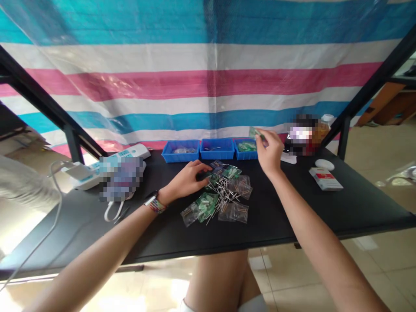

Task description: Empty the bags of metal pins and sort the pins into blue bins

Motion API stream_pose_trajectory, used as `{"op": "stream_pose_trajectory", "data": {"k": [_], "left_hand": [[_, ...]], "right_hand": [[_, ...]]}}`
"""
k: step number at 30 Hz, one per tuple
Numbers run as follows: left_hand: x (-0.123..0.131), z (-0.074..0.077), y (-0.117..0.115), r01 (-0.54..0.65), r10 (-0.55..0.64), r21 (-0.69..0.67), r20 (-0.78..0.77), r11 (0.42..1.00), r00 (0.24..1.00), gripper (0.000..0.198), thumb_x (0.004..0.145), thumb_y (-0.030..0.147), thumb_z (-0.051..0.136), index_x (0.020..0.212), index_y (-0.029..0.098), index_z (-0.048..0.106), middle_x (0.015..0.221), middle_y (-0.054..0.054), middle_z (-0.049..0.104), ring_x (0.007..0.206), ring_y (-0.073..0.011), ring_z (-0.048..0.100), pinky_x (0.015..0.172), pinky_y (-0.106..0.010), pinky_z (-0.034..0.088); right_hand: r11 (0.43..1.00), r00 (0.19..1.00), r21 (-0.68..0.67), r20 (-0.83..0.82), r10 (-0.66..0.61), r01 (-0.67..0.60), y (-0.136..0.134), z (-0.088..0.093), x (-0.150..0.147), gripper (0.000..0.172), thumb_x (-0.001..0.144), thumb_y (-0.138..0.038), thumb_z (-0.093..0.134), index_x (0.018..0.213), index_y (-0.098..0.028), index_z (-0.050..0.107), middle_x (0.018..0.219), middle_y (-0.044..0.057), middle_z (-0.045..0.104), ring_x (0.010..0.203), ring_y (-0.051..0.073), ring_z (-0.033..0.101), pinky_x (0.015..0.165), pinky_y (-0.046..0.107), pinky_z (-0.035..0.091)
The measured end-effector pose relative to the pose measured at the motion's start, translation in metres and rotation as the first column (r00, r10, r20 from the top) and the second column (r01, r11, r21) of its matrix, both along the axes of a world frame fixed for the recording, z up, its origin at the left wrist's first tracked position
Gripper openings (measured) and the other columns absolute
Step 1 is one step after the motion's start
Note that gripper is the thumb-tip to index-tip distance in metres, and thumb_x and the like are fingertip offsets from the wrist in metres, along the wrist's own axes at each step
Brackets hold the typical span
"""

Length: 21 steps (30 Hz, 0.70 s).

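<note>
My left hand [186, 180] rests palm down on the black table [357, 208], fingers curled onto a small clear bag with green contents at the left edge of a pile of small plastic bags and metal pins [224, 193]. My right hand [269, 151] is raised over the rightmost of three blue bins [246, 149], pinching a small clear bag with a green part [256, 133] between thumb and fingers. That bin holds green pieces. The middle bin [217, 148] and left bin [181, 151] hold a few small items.
A white device with a cable [81, 171] and a blurred object lie at the left. A white box with red print [325, 178], a white oval object [324, 164] and a bottle [321, 128] sit at the right. A striped tarp hangs behind; black frame bars flank the table.
</note>
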<state>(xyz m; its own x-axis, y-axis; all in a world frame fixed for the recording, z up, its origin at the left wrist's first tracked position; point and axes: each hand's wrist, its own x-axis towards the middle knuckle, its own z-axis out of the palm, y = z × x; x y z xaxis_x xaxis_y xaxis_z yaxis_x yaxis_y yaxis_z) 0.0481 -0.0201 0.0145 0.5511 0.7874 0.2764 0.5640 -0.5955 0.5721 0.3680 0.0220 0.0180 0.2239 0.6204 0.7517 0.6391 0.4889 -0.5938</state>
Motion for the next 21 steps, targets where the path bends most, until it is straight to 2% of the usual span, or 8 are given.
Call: {"op": "stream_pose_trajectory", "data": {"k": [2,4,6,9,12,15,18,21], "left_hand": [[-0.001,-0.001,0.001,0.035,-0.034,0.011,-0.062,0.999,0.998,0.047,0.084,0.029,0.071,0.131,0.021,0.072,0.118,-0.011,0.071,0.112,-0.032,0.066,0.103,-0.047,0.053],[-0.002,-0.003,0.001,0.059,-0.058,0.004,-0.107,0.998,0.993,0.054,0.083,0.027,0.068,0.137,0.02,0.069,0.121,-0.012,0.07,0.117,-0.0337,0.063,0.108,-0.049,0.051],[-0.002,-0.004,0.001,0.061,-0.058,0.013,-0.146,0.998,0.988,0.056,0.083,0.028,0.068,0.139,0.02,0.068,0.123,-0.012,0.068,0.12,-0.0351,0.061,0.111,-0.051,0.05],[-0.003,-0.004,0.001,0.062,-0.054,0.038,-0.192,0.997,0.98,0.053,0.084,0.032,0.07,0.136,0.021,0.069,0.126,-0.013,0.065,0.122,-0.0367,0.059,0.113,-0.052,0.048],[-0.004,-0.004,0.001,0.061,-0.053,0.035,-0.203,0.998,0.978,0.049,0.084,0.032,0.07,0.131,0.021,0.069,0.128,-0.013,0.063,0.122,-0.0363,0.058,0.113,-0.053,0.048],[-0.004,-0.007,0.003,0.013,-0.008,0.033,-0.171,0.999,0.985,0.045,0.079,0.031,0.073,0.121,0.02,0.066,0.123,-0.012,0.063,0.118,-0.0356,0.058,0.108,-0.052,0.05],[-0.006,-0.011,0.008,-0.061,0.061,0.008,-0.063,0.998,0.996,0.044,0.074,0.03,0.076,0.113,0.02,0.059,0.109,-0.009,0.064,0.104,-0.0306,0.062,0.095,-0.046,0.053],[-0.01,-0.015,0.016,-0.108,0.117,-0.112,0.079,0.988,0.99,0.049,0.074,0.025,0.075,0.118,0.021,0.055,0.095,-0.002,0.064,0.08,-0.0204,0.062,0.075,-0.035,0.05]], "right_hand": [[0.987,0.959,-0.034,0.243,-0.144,0.157,0.006,-0.006,0.016,0.039,0.107,-0.033,0.05,0.128,-0.014,0.076,0.127,0.021,0.076,0.12,0.034,0.069,0.107,0.05,0.055],[0.959,0.865,-0.108,0.467,-0.184,0.262,0.009,-0.016,0.02,0.041,0.107,-0.037,0.051,0.125,-0.012,0.078,0.12,0.022,0.079,0.12,0.037,0.068,0.114,0.056,0.048],[0.934,0.787,-0.133,0.586,-0.196,0.331,0.01,-0.024,0.017,0.045,0.108,-0.043,0.051,0.118,-0.011,0.081,0.114,0.022,0.081,0.123,0.039,0.066,0.121,0.062,0.037],[0.916,0.758,-0.124,0.61,-0.232,0.38,0.01,-0.03,0.011,0.049,0.11,-0.045,0.047,0.115,-0.011,0.082,0.113,0.022,0.081,0.127,0.039,0.062,0.124,0.064,0.03],[0.915,0.771,-0.118,0.586,-0.249,0.385,0.01,-0.028,0.01,0.047,0.11,-0.041,0.047,0.124,-0.008,0.078,0.123,0.023,0.079,0.13,0.04,0.06,0.122,0.062,0.033],[0.941,0.806,-0.084,0.545,-0.232,0.327,0.009,-0.025,0.007,0.044,0.109,-0.038,0.048,0.132,-0.009,0.074,0.132,0.023,0.075,0.131,0.04,0.058,0.119,0.058,0.037],[0.969,0.844,-0.06,0.506,-0.176,0.238,0.005,-0.022,-0.002,0.04,0.108,-0.036,0.049,0.132,-0.013,0.072,0.133,0.02,0.074,0.13,0.038,0.059,0.118,0.056,0.039],[0.989,0.882,-0.049,0.462,-0.098,0.136,-0.002,-0.018,-0.013,0.036,0.107,-0.033,0.049,0.132,-0.017,0.071,0.134,0.018,0.073,0.131,0.035,0.06,0.119,0.053,0.041]]}}
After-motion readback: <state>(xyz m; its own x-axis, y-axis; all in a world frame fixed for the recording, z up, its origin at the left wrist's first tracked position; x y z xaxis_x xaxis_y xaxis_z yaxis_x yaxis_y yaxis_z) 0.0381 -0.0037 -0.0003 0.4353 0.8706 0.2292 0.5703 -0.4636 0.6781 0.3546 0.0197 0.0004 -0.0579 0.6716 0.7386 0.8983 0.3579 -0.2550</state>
